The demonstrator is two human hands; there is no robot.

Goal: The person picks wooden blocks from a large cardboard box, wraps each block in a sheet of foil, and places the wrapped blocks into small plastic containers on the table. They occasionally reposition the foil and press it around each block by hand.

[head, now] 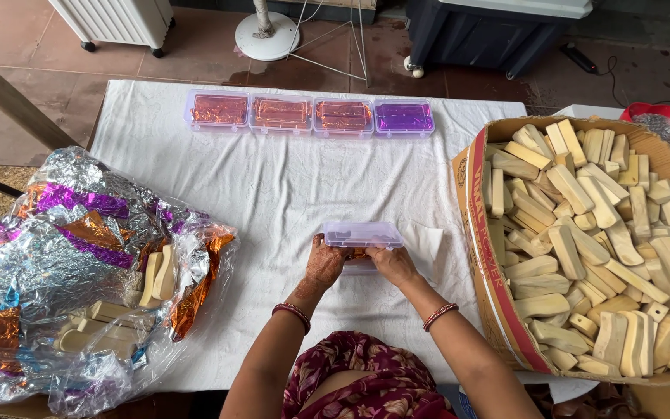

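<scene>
Both hands, left hand [326, 264] and right hand [391, 264], have fingers pinching a clear lilac plastic lidded box [363, 234] on the white-clothed tabletop [273, 186]. Four filled boxes [309, 115] stand done; the cardboard carton of cream bars [591, 240] remains heaped.

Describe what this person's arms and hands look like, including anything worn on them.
Both forearms are bare, with no sleeves. The left hand carries dark patterned markings across its back; the right hand looks unmarked. Each wrist wears red beaded bangles. A maroon floral garment shows below.
</scene>
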